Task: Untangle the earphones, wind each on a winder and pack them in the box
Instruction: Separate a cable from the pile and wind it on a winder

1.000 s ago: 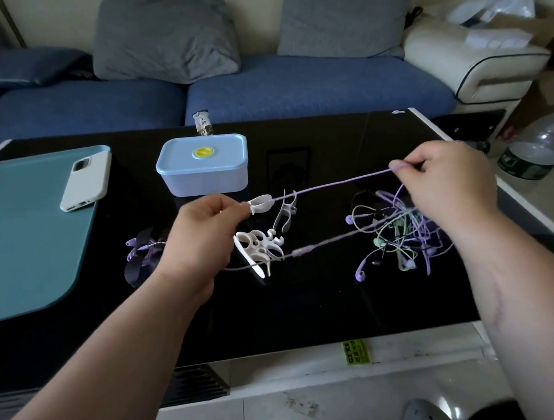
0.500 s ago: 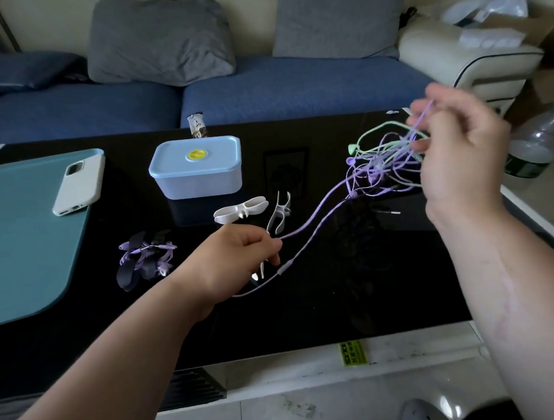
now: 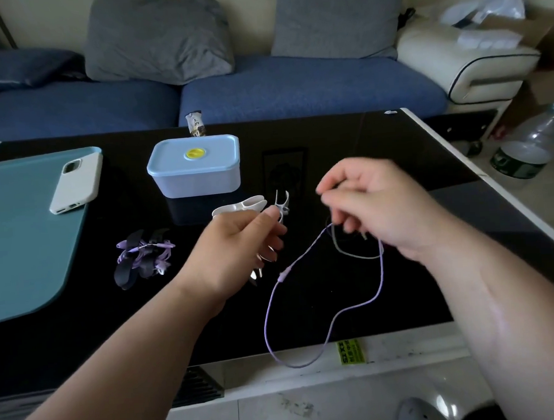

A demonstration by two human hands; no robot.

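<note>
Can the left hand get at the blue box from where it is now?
Probably yes: the box sits lid-on just beyond the left hand with bare table between, but that hand already holds white winders, so it isn't free.

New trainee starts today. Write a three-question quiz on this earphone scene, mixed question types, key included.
1. True or false: the lid of the blue box is on.
2. What lies on the teal mat? A) phone B) bottle C) winder
3. Fill in: the purple cable hangs down from the ____ hand.

Key:
1. True.
2. A, the white phone.
3. Right: the right hand pinches it, while the left hand holds white winders.
</note>
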